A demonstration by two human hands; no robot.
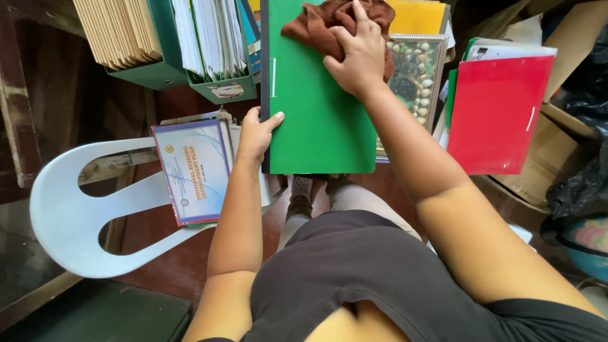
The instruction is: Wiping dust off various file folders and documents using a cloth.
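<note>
A green folder (316, 107) lies flat in front of me, over other items. My left hand (255, 134) grips its lower left edge, thumb on top. My right hand (358, 54) presses a crumpled brown cloth (320, 25) against the folder's upper part. A framed picture of pebbles or seeds (415, 69) pokes out from under the folder at the right, just beside my right wrist.
A white plastic chair (69, 209) at the left carries a booklet with a purple border (193, 171). Green file boxes (158, 73) with papers stand at the top left. A red folder (497, 114), cardboard (544, 152) and a black bag (582, 183) crowd the right.
</note>
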